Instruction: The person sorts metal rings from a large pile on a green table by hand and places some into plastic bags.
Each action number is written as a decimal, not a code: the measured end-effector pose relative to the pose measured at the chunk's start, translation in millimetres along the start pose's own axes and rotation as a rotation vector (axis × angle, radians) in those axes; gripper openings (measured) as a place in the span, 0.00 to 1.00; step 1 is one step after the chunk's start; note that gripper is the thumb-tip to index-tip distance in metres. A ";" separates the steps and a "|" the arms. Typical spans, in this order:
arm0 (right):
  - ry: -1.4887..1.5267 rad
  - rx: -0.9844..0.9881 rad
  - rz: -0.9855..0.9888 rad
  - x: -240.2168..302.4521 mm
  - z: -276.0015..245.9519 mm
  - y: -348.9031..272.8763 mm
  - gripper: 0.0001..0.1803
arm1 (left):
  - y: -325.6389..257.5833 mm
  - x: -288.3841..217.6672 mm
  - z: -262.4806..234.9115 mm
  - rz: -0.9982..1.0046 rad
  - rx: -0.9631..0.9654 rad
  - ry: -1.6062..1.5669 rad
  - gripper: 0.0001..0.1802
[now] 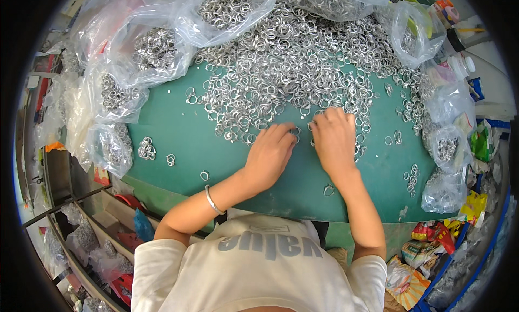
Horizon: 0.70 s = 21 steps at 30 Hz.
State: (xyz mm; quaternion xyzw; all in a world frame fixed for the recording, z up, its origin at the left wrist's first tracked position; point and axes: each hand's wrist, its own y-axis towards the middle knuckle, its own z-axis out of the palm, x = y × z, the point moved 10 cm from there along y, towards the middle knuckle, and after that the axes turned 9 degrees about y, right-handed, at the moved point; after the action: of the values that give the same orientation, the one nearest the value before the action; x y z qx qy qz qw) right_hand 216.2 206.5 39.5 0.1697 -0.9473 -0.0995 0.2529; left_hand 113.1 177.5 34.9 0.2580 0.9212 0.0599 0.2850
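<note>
Two hands [270,154] [333,141] border the ring pile [275,74] beyond open tabletop [292,190].

The heaped rings [270,69] are shiny silver, darker grey in the gaps. Beneath them, the tabletop [167,117] is plain green. The person's shirt [248,279] has 2 tones, off-white cloth and grey lettering, and the bracelet [208,193] is silvery white. The plastic bags [186,31] are clear with whitish glints (the rings inside show grey). At right are a green packet [479,142] and a yellow packet [474,206], at lower left a blue bag [143,225].
</note>
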 end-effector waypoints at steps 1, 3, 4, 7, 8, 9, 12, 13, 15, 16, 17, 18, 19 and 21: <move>0.073 -0.027 0.046 -4.9 -15.4 -3.3 0.06 | 5.0 -0.1 0.8 0.004 -0.015 0.002 0.10; 0.217 -0.067 0.138 -17.8 -43.3 -18.4 0.06 | 7.8 0.3 8.8 0.048 -0.023 0.061 0.10; 0.244 -0.023 0.182 -22.2 -52.5 -28.8 0.07 | 7.7 -0.8 12.9 0.070 -0.027 0.092 0.10; 0.211 0.106 0.276 -38.1 -70.6 -72.5 0.08 | 5.6 -7.5 18.9 0.098 0.046 0.079 0.11; 0.202 0.124 0.313 -45.2 -73.3 -87.6 0.08 | 3.3 -11.0 23.3 0.106 0.083 0.063 0.11; 0.193 0.142 0.349 -50.7 -72.9 -99.8 0.08 | -0.8 -17.6 27.8 0.124 0.107 0.003 0.12; 0.169 0.064 0.299 -47.7 -70.3 -117.4 0.08 | -19.8 -45.3 38.2 0.151 0.184 -0.176 0.14; 0.176 0.096 0.292 -44.3 -68.3 -118.8 0.09 | -25.7 -57.3 43.5 0.141 0.210 -0.239 0.15; 0.337 0.112 0.348 -50.1 -70.5 -124.1 0.09 | -31.6 -72.6 50.3 0.129 0.254 -0.336 0.16; 0.419 0.117 0.377 -53.0 -72.0 -126.7 0.09 | -32.7 -78.7 52.1 0.127 0.272 -0.366 0.17; 0.467 0.077 0.438 -59.6 -77.2 -128.2 0.10 | -33.4 -83.3 53.7 0.124 0.289 -0.396 0.18; 0.428 0.043 0.437 -61.8 -80.0 -126.2 0.10 | -33.7 -86.1 55.3 0.118 0.305 -0.426 0.19; 0.388 0.004 0.443 -63.7 -81.2 -124.8 0.10 | -31.5 -84.6 53.3 0.114 0.284 -0.420 0.19; 0.323 -0.038 0.388 -63.2 -74.2 -119.7 0.09 | -22.9 -75.3 48.1 0.103 0.239 -0.411 0.19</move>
State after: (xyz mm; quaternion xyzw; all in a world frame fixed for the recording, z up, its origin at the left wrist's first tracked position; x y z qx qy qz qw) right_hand 338.2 111.9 41.8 -0.0066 -0.9073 -0.0385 0.4187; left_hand 182.9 117.7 26.2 0.3432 0.8302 -0.0887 0.4303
